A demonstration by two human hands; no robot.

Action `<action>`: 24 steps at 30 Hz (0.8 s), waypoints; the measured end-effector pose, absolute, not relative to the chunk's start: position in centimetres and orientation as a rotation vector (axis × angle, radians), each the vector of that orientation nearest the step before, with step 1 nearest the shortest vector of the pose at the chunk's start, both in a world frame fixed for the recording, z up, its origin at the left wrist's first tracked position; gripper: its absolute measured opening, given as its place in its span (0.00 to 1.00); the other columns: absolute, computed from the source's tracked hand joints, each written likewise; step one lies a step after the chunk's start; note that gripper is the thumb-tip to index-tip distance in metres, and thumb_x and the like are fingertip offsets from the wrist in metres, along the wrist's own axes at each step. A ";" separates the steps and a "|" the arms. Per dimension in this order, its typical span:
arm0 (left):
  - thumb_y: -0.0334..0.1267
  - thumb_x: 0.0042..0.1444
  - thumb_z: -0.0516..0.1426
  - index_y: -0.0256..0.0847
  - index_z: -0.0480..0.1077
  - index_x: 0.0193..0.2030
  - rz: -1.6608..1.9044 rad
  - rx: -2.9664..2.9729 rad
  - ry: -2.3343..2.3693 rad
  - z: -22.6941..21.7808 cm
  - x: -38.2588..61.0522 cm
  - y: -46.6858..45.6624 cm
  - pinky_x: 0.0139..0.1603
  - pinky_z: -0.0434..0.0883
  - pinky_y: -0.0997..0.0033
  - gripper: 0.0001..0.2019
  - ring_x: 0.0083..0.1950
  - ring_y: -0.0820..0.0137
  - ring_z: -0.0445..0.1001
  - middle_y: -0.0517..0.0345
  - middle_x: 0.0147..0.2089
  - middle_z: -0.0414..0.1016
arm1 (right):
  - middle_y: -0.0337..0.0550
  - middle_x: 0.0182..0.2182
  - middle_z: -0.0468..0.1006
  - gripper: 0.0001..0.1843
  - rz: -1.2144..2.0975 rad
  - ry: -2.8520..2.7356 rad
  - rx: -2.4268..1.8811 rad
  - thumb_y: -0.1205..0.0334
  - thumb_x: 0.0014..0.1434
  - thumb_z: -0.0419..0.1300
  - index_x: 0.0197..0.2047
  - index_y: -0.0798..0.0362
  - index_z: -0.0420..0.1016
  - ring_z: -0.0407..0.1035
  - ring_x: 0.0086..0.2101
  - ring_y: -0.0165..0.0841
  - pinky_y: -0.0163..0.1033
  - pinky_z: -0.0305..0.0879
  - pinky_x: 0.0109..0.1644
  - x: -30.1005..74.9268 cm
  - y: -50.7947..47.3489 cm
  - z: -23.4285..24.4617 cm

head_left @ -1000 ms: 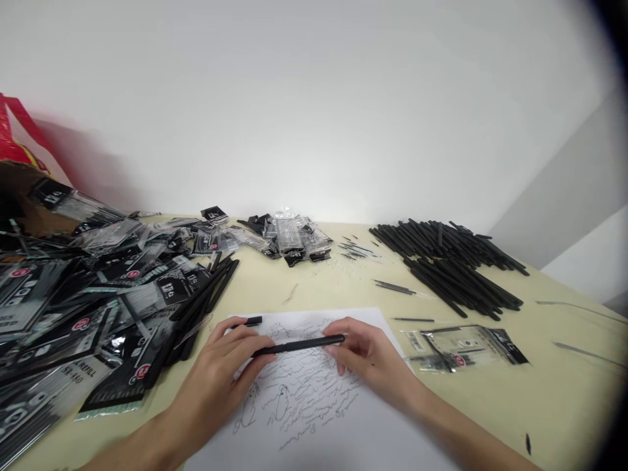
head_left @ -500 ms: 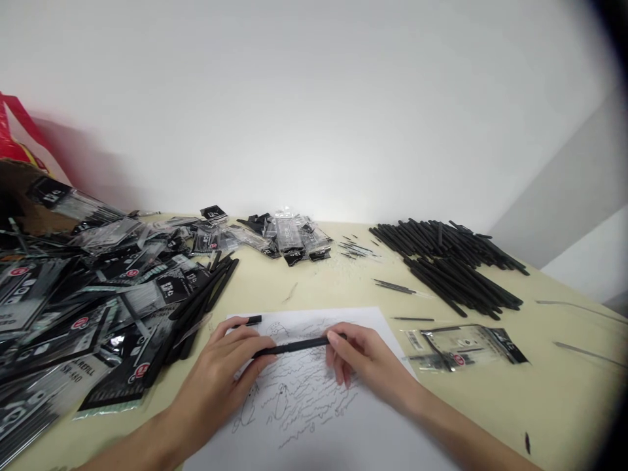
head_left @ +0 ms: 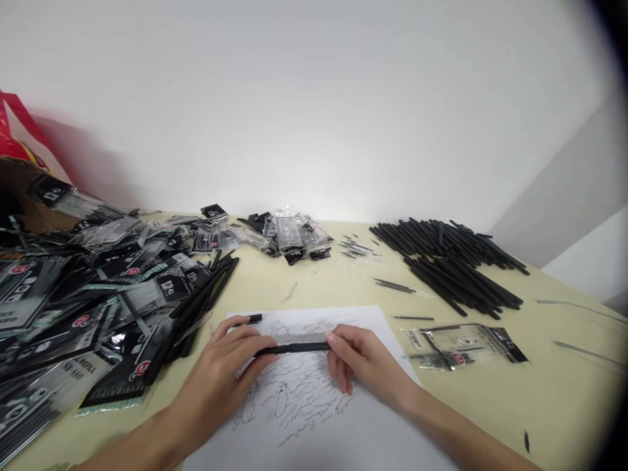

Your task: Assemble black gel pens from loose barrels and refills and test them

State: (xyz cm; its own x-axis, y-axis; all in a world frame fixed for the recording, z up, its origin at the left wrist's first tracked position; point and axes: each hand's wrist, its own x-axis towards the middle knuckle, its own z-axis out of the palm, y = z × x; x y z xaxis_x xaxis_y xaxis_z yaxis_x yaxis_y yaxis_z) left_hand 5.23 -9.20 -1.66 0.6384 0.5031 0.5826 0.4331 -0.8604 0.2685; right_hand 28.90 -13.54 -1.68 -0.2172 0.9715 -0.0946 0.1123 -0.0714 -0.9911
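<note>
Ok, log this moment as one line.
left hand: grips black pen | right hand: pinches pen's end | beneath: sketched paper

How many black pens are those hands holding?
2: a long black plastic pen between left hand and right hand; a short black one beside the left fingers. Others may be hidden.

Place: workroom or packing area, plain and bare
Surface: long cream table (head_left: 554,392)
Walls: plain white wall (head_left: 294,111)
Stock: heaped refill packets (head_left: 98,294); loose rows of black pens (head_left: 451,261)
Containers: cardboard box (head_left: 19,176); red bag (head_left: 7,131)
</note>
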 end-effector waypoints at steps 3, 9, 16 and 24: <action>0.28 0.56 0.55 0.40 0.66 0.42 1.019 2.747 0.796 -1.6 5.3 -9.1 0.53 0.58 0.61 0.07 0.35 0.73 0.70 0.62 0.34 0.74 | 0.34 0.17 0.67 0.14 1.291 -1.422 -1.265 0.52 0.57 0.57 0.30 0.55 0.65 0.61 0.17 0.24 0.30 0.58 0.22 29.0 -13.6 -1.6; 0.29 0.57 0.54 0.40 0.67 0.41 1.031 2.751 0.817 -1.5 5.3 -9.1 0.52 0.59 0.61 0.06 0.35 0.73 0.70 0.62 0.34 0.74 | 0.33 0.18 0.69 0.12 1.271 -1.378 -1.300 0.56 0.54 0.61 0.34 0.54 0.63 0.63 0.20 0.26 0.32 0.59 0.25 29.2 -13.6 -1.2; 0.30 0.56 0.54 0.40 0.67 0.41 1.049 2.750 0.849 -1.5 5.3 -9.0 0.52 0.61 0.61 0.06 0.35 0.73 0.71 0.61 0.34 0.74 | 0.32 0.17 0.66 0.11 1.265 -1.235 -1.216 0.56 0.55 0.60 0.33 0.54 0.66 0.59 0.20 0.25 0.32 0.55 0.26 29.2 -13.5 -0.6; 0.29 0.56 0.54 0.40 0.67 0.41 1.130 2.750 0.845 -1.2 5.4 -9.2 0.52 0.62 0.61 0.06 0.35 0.72 0.71 0.61 0.34 0.75 | 0.32 0.16 0.62 0.11 1.214 -1.086 -1.209 0.55 0.54 0.61 0.32 0.55 0.68 0.54 0.20 0.25 0.33 0.49 0.27 29.7 -13.3 -0.3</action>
State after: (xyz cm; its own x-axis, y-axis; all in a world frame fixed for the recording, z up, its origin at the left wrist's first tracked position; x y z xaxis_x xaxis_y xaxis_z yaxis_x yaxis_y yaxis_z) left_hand 5.38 -9.19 -1.20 0.5833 0.5050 0.6362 0.4678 -0.8492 0.2451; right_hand 29.69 -13.33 -0.25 0.0706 0.9969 -0.0339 -0.0765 -0.0285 -0.9967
